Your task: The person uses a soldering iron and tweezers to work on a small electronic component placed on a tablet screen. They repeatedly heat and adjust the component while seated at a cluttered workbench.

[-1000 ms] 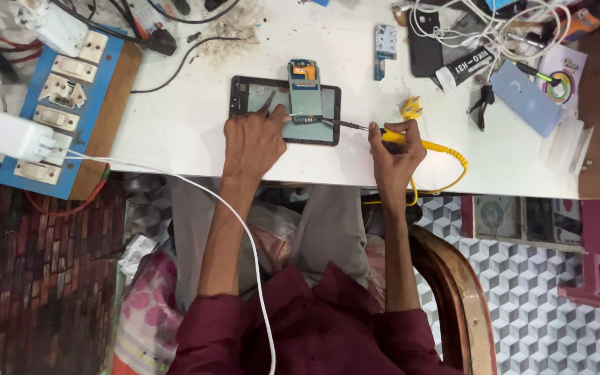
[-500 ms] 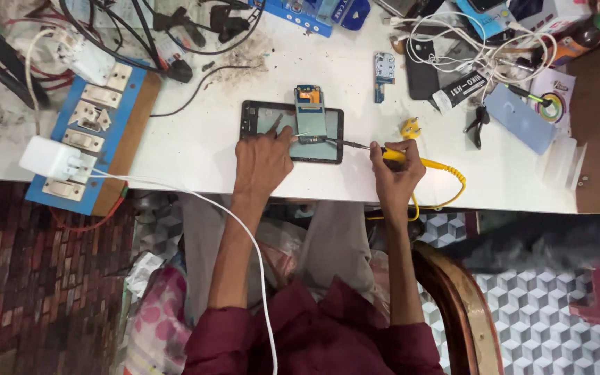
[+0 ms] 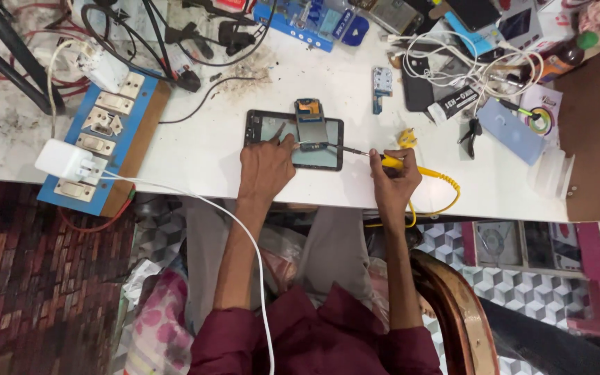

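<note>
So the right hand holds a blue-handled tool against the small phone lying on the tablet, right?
Not quite: the head view shows the tool in the right hand has a yellow handle, not blue. Its tip does reach the small phone on the tablet.

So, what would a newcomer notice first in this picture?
At the middle of the white table, the left hand rests on a dark tablet with a small device lying on it. The right hand holds a yellow-handled tool, its tip pointing toward the tablet. A blue switchboard lies far left.

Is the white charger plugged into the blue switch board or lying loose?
Plugged in. The white charger sits flat against the blue switch board at a socket, and its white cable trails away.
</note>
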